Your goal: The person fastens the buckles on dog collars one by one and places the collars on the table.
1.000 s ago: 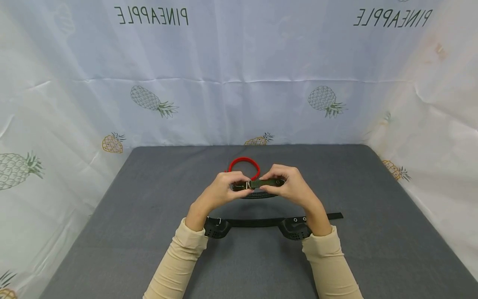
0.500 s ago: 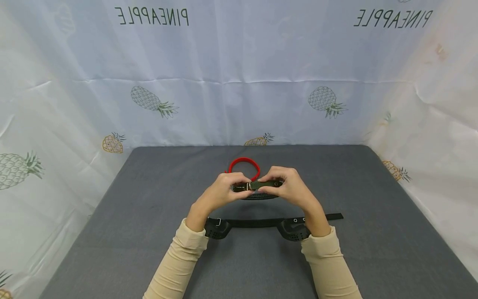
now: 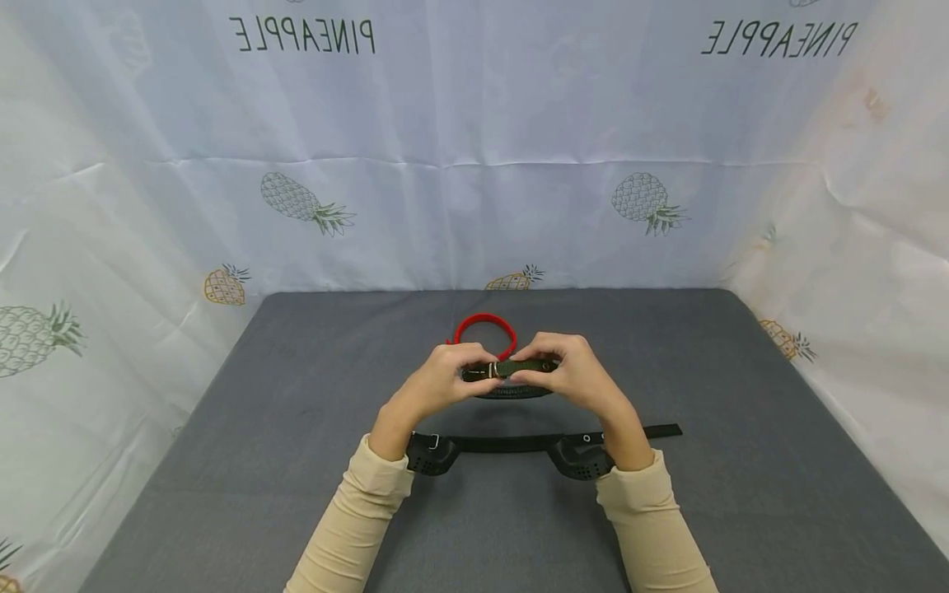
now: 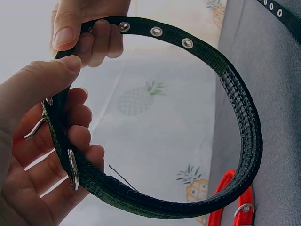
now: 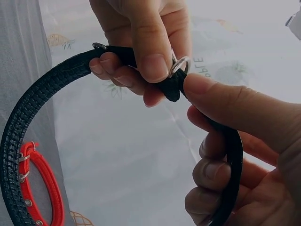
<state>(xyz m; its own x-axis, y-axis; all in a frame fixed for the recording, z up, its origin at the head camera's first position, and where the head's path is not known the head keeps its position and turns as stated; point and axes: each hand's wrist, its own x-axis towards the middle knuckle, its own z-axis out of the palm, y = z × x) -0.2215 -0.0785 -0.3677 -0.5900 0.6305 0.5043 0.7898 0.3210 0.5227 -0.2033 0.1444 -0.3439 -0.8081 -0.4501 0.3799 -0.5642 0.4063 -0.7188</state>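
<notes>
1. Backed by a pale pineapple-print curtain (image 3: 474,107) and worked over a grey table (image 3: 296,469).
2. With left hand (image 3: 439,376), gripping a dark green collar (image 4: 254,136) between thumb and curled fingers, close to its buckle (image 3: 493,369), with a metal ring (image 4: 75,176) beside the fingers.
3. With right hand (image 3: 577,371), pinching the eyeleted strap just across the buckle; cannot tell how far threaded.
4. Raised above the table as a rounded loop, padded stretch away from both hands.
5. Just beyond the collar, with a red collar (image 3: 485,318) lying curled on the table.
6. Nearer the sleeves (image 3: 356,511), with a black strap (image 3: 507,444) stretched sideways, bearing perforated pieces (image 3: 432,455), crossed in view by the right wrist.
</notes>
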